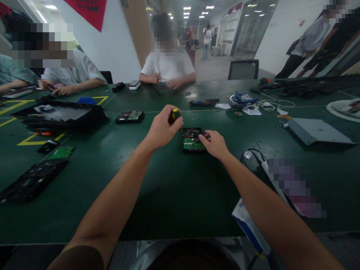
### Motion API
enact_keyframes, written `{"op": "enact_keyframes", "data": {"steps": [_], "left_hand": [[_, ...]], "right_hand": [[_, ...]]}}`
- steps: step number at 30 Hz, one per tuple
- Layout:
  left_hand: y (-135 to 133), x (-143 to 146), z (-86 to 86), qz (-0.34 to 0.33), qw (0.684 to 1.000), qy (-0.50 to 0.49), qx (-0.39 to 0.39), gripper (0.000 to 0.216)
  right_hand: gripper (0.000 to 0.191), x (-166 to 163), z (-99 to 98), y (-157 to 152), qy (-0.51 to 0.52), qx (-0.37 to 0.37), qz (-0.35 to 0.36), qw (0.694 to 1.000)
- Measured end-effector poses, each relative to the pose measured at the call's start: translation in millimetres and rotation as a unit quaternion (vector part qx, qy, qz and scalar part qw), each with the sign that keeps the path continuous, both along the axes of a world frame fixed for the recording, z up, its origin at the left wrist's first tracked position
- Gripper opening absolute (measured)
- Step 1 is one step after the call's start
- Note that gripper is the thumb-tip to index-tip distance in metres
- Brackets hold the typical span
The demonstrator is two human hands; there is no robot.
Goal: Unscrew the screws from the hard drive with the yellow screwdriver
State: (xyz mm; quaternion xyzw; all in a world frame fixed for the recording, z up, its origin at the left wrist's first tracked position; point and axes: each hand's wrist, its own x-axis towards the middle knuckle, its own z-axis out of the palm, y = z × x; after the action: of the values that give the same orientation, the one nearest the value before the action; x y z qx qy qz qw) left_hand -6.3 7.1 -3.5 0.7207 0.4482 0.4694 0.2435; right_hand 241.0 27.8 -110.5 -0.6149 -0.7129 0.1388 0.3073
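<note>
A hard drive [193,144] lies on the green table, its black underside and green circuit board facing up. My left hand [164,126] is closed around a screwdriver [175,111] with a yellow-and-black handle, just above and left of the drive. The screwdriver's shaft and tip are hidden behind my fingers. My right hand [215,144] grips the drive's right edge, thumb on top of it. Further left and back rests a second hard drive [129,116], also with its circuit board showing.
On the left are a black plastic casing [62,114], a green circuit board [61,152] and a dark panel [30,180]. To the right lie a grey metal box [317,132], cables [243,99] and a white cord. Co-workers sit across the table [168,195].
</note>
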Motion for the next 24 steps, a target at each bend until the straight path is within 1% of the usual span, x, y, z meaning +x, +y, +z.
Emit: {"op": "enact_keyframes", "data": {"steps": [3,5,7,9,12,14,16,19,21,22,24], "left_hand": [[-6,3,7.0,-0.044,0.998,-0.039,-0.019,0.022],[-8,3,9.6,-0.063,0.997,-0.034,-0.016,0.023],[-8,2,9.7,-0.064,0.998,-0.010,0.000,0.026],[-7,0,7.9,-0.052,0.998,0.021,0.017,0.027],[-3,-4,4.3,-0.031,0.997,0.058,0.029,0.028],[-1,-6,2.5,-0.029,0.996,0.080,0.035,0.027],[1,-8,1.3,-0.034,0.993,0.104,0.039,0.025],[1,-8,1.5,-0.040,0.988,0.144,0.042,0.020],[-1,-8,2.5,-0.057,0.983,0.169,0.032,0.015],[-2,-8,3.1,-0.070,0.981,0.180,0.020,0.012],[-3,-8,4.1,-0.094,0.977,0.194,-0.003,0.009]], "right_hand": [[0.035,21,-0.5,10,0.017,0.024,-0.056,0.998],[0.032,35,-1.4,15,0.007,0.024,-0.098,0.995],[0.031,45,-2.7,19,-0.015,0.003,-0.119,0.993],[0.032,48,-4.0,20,-0.043,-0.015,-0.112,0.993],[0.027,46,-4.2,18,-0.078,-0.037,-0.060,0.994],[0.025,45,-2.8,18,-0.095,-0.041,-0.044,0.994],[0.025,47,-0.9,18,-0.105,-0.034,-0.059,0.992],[0.023,55,0.7,20,-0.098,-0.032,-0.110,0.989],[0.022,60,0.8,21,-0.098,-0.036,-0.143,0.984],[0.023,62,0.6,22,-0.103,-0.041,-0.150,0.982],[0.023,62,0.6,22,-0.119,-0.057,-0.138,0.982]]}}
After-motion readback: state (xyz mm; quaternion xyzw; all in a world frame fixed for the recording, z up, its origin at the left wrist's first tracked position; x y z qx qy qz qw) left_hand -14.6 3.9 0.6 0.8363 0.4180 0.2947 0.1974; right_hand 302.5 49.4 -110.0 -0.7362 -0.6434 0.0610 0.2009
